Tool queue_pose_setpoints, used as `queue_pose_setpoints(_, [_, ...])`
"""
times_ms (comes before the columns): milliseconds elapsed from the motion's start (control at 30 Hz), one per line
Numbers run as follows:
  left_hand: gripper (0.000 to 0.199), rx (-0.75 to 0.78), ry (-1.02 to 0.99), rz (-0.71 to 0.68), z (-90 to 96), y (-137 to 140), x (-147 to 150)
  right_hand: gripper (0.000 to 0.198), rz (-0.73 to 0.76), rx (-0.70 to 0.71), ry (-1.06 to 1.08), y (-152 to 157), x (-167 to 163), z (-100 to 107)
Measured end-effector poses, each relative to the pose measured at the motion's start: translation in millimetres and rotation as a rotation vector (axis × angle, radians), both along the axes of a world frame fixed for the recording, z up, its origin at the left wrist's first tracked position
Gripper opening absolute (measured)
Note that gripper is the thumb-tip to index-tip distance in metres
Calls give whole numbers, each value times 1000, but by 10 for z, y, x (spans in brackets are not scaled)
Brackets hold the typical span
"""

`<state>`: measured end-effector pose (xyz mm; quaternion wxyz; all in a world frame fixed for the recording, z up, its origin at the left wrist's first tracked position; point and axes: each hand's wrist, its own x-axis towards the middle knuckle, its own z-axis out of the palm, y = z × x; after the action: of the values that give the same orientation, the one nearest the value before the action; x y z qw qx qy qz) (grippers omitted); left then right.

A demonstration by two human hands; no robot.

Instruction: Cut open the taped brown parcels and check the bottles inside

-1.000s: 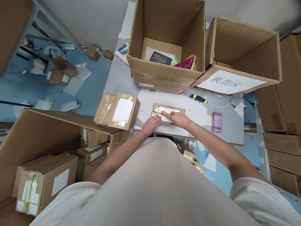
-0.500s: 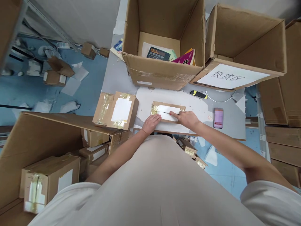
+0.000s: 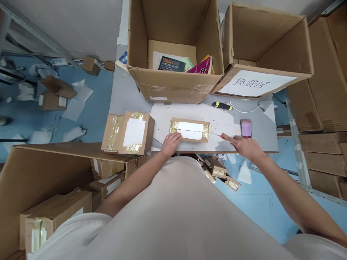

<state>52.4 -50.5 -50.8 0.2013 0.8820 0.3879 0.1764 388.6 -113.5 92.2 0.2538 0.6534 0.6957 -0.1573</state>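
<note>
A small cardboard box [image 3: 189, 140] lies on the table close to my body, with shiny tape at both ends and a white label [image 3: 190, 126] on top. A dark lengthwise line crosses the label. My left hand [image 3: 171, 143] rests flat on the box's near left corner, fingers stretched out. To the right of the box, apart from it, my right hand [image 3: 245, 145] is closed around a small knife [image 3: 219, 135]; its thin blade points left and a bit of red shows at the fingers. Most of the handle is hidden in the hand.
Two taped boxes [image 3: 150, 135] stand left. A large carton [image 3: 173, 85] with books and another carton [image 3: 261, 95] with a handwritten sign are behind. A yellow-black cutter [image 3: 222, 105], a white cable [image 3: 245, 111] and a phone [image 3: 246, 129] lie right. Lower left is a big carton [image 3: 54, 151] of parcels.
My right hand has moved right, off the box, with the knife in it. The left hand stays on the box. The whole view has shifted slightly.
</note>
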Motion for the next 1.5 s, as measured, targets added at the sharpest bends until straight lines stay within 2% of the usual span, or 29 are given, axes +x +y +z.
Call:
queue_pose_setpoints(100, [30, -36, 95, -22, 162, 49, 38, 59, -379, 75, 302, -155, 4, -141])
queue_pose_setpoints(167, [38, -38, 156, -60, 272, 147, 92, 62, -615, 63, 545, -220, -124, -269])
queue_pose_setpoints(233, [69, -23, 202, -80, 357, 286, 168, 63, -766, 50, 706, -252, -293, -380])
queue_pose_setpoints(300, [101, -18, 243, -88, 400, 429, 250, 63, -820, 56, 747, -264, -436, -448])
queue_pose_setpoints(333, [112, -25, 265, -90, 407, 487, 287, 63, -818, 61, 737, -265, -485, -465])
queue_pose_setpoints(400, [120, -45, 305, -96, 403, 562, 343, 62, -791, 69, 698, -252, -539, -471])
queue_pose_setpoints(533, [112, -57, 312, -42, 385, 561, 385, 61, -704, 74, 634, -133, -537, -417])
queue_pose_setpoints(633, [106, -66, 293, 22, 385, 521, 397, 59, -584, 82, 530, 12, -502, -336])
queue_pose_setpoints(933, [104, -80, 222, 59, 382, 478, 420, 56, -333, -34, 316, 198, -425, -50])
queue_pose_setpoints(1133, [103, -103, 206, 64, 395, 465, 422, 52, -299, -68, 295, 123, -479, -9])
queue_pose_setpoints(1500, [104, -108, 253, 88, 356, 459, 434, 54, -330, -3, 118, -33, -846, -144])
